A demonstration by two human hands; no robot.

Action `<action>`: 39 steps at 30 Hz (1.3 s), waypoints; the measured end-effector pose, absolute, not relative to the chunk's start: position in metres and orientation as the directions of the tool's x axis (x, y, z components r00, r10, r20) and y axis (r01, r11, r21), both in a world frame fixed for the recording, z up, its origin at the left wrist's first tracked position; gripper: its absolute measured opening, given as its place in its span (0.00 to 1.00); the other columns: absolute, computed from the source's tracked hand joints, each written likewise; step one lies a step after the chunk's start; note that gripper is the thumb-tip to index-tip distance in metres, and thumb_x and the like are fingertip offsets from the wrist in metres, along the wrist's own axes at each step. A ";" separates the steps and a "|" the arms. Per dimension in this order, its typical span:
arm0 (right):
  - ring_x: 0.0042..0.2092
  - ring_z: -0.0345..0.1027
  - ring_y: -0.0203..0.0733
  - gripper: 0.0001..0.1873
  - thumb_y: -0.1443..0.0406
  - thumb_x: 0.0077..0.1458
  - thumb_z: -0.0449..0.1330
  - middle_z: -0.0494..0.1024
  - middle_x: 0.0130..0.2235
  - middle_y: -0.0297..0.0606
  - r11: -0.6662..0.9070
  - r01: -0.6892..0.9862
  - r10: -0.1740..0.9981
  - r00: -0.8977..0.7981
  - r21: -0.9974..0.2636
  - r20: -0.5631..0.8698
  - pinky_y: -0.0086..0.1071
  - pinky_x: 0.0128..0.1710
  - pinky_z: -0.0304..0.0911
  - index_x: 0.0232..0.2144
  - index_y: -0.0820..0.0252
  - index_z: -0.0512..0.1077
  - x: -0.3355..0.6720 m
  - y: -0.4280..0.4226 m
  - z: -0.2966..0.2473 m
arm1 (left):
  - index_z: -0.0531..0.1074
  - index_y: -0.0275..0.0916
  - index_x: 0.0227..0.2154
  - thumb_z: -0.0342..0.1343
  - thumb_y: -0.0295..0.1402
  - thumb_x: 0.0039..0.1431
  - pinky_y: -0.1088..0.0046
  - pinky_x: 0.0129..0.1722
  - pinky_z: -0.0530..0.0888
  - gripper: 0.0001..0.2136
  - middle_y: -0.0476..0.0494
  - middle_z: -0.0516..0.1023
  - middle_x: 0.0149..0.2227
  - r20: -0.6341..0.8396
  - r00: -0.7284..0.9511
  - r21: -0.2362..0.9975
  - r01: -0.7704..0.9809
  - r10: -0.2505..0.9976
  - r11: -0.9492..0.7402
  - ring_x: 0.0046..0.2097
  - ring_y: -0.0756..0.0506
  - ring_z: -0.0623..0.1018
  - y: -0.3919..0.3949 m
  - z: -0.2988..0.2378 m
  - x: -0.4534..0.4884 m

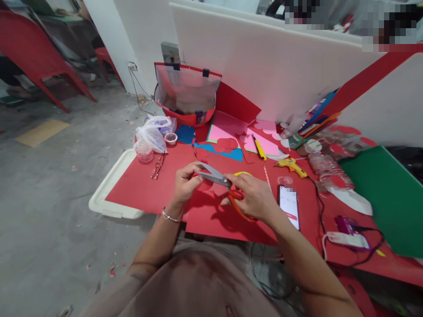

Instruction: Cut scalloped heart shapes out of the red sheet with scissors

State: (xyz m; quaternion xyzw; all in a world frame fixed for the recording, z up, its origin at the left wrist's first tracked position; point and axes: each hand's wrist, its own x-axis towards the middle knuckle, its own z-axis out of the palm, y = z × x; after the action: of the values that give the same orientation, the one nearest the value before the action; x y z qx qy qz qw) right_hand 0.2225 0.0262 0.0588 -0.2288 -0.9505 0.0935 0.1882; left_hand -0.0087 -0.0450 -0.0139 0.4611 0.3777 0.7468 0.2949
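Watch that left hand [187, 185], tbh: its thumb and fingers are bunched by the blade tips (can't tell if they're pinching red paper), so one slip by the right hand [256, 196], wrapped round the handles of the scissors [215, 177] mid-clock, could nick a fingertip. Also, the cord [320, 198] off the glue gun [292, 167] at 3 o'clock might snag an elbow. Red sheeting [139, 185] covers the tabletop, with grey scrap-littered floor [66, 189] around 9 and a red chair [29, 48] at 10.
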 end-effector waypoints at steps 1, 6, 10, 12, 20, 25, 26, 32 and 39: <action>0.41 0.78 0.50 0.27 0.49 0.64 0.65 0.84 0.45 0.47 0.876 0.398 0.472 -0.826 -0.273 0.309 0.37 0.36 0.65 0.58 0.58 0.76 0.223 0.026 0.059 | 0.80 0.41 0.27 0.68 0.37 0.56 0.63 0.42 0.74 0.07 0.43 0.81 0.34 0.452 -0.405 0.844 -0.094 0.795 -0.528 0.37 0.42 0.78 -0.046 -0.014 -0.008; 0.41 0.78 0.50 0.26 0.50 0.64 0.65 0.85 0.45 0.46 0.863 0.400 0.484 -0.830 -0.308 0.277 0.37 0.36 0.64 0.57 0.57 0.76 0.224 0.025 0.062 | 0.80 0.41 0.25 0.69 0.41 0.54 0.63 0.41 0.74 0.10 0.42 0.80 0.32 0.411 -0.408 0.870 -0.093 0.815 -0.485 0.37 0.41 0.78 -0.050 -0.011 -0.008; 0.40 0.78 0.50 0.26 0.49 0.64 0.65 0.85 0.45 0.47 0.870 0.386 0.471 -0.836 -0.307 0.283 0.37 0.36 0.64 0.57 0.57 0.76 0.225 0.024 0.062 | 0.80 0.41 0.25 0.70 0.42 0.53 0.63 0.41 0.74 0.11 0.42 0.80 0.32 0.409 -0.413 0.868 -0.099 0.814 -0.487 0.36 0.41 0.78 -0.051 -0.011 -0.008; 0.40 0.78 0.49 0.26 0.49 0.65 0.65 0.85 0.44 0.46 0.869 0.382 0.470 -0.835 -0.313 0.286 0.36 0.36 0.64 0.57 0.57 0.76 0.227 0.023 0.060 | 0.81 0.41 0.25 0.70 0.41 0.53 0.64 0.41 0.74 0.10 0.42 0.80 0.32 0.408 -0.413 0.864 -0.112 0.814 -0.490 0.37 0.42 0.78 -0.052 -0.011 -0.007; 0.40 0.78 0.48 0.26 0.50 0.65 0.65 0.85 0.45 0.47 0.865 0.366 0.468 -0.838 -0.344 0.283 0.35 0.37 0.64 0.58 0.59 0.76 0.232 0.022 0.058 | 0.80 0.40 0.25 0.70 0.41 0.53 0.65 0.41 0.73 0.11 0.44 0.79 0.30 0.408 -0.410 0.859 -0.130 0.816 -0.495 0.34 0.43 0.76 -0.052 -0.011 -0.003; 0.36 0.76 0.46 0.25 0.49 0.65 0.65 0.84 0.39 0.43 0.836 0.378 0.492 -0.837 -0.398 0.238 0.34 0.35 0.62 0.56 0.57 0.76 0.233 0.020 0.062 | 0.78 0.40 0.23 0.71 0.43 0.52 0.64 0.40 0.73 0.14 0.43 0.79 0.31 0.376 -0.418 0.875 -0.135 0.827 -0.466 0.35 0.43 0.76 -0.054 -0.007 -0.001; 0.36 0.76 0.45 0.25 0.49 0.65 0.64 0.83 0.39 0.42 0.833 0.380 0.495 -0.837 -0.401 0.236 0.34 0.35 0.61 0.56 0.57 0.76 0.234 0.020 0.063 | 0.78 0.40 0.23 0.72 0.43 0.52 0.64 0.40 0.73 0.14 0.43 0.78 0.30 0.372 -0.420 0.874 -0.140 0.828 -0.464 0.34 0.43 0.76 -0.054 -0.007 -0.001; 0.37 0.76 0.45 0.24 0.49 0.65 0.65 0.84 0.41 0.42 0.828 0.369 0.495 -0.835 -0.422 0.240 0.34 0.36 0.62 0.55 0.56 0.76 0.233 0.021 0.061 | 0.79 0.40 0.23 0.72 0.45 0.51 0.64 0.40 0.73 0.14 0.43 0.78 0.30 0.369 -0.412 0.879 -0.136 0.833 -0.456 0.34 0.43 0.76 -0.052 -0.005 -0.001; 0.35 0.75 0.45 0.24 0.49 0.65 0.64 0.83 0.38 0.42 0.824 0.373 0.498 -0.836 -0.426 0.232 0.33 0.36 0.63 0.55 0.58 0.77 0.233 0.023 0.059 | 0.78 0.40 0.23 0.72 0.44 0.51 0.64 0.41 0.73 0.14 0.43 0.78 0.30 0.362 -0.420 0.878 -0.147 0.832 -0.456 0.35 0.43 0.76 -0.050 -0.009 -0.001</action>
State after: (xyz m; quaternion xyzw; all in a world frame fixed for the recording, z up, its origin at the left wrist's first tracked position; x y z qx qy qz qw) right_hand 0.2331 0.0232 0.0592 -0.2316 -0.9400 0.1849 0.1690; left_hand -0.0012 -0.0505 -0.0089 0.4250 0.4031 0.7400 0.3306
